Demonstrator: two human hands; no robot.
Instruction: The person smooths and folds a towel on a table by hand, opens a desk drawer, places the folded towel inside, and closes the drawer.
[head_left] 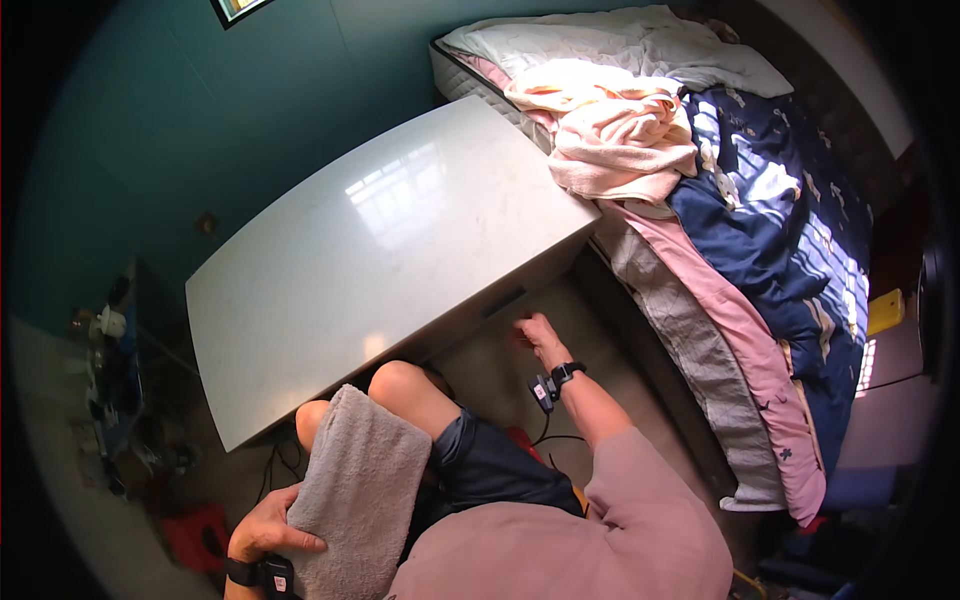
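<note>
A folded grey towel lies over my lap and reaches up to one knee. My left hand is closed on the towel's left edge, with the thumb on top and the other fingers mostly hidden. Off to the right, my right hand hangs in the air beside the front edge of the white table, away from the towel. Its fingers look curled, but they are small and blurred, so whether they hold anything is unclear. Each wrist wears a black strap with a small device.
A bed with a dark blue cover and a heaped pink blanket stands at the right, touching the table's far corner. A red object and cables lie on the floor at the lower left. Cluttered items fill the left side.
</note>
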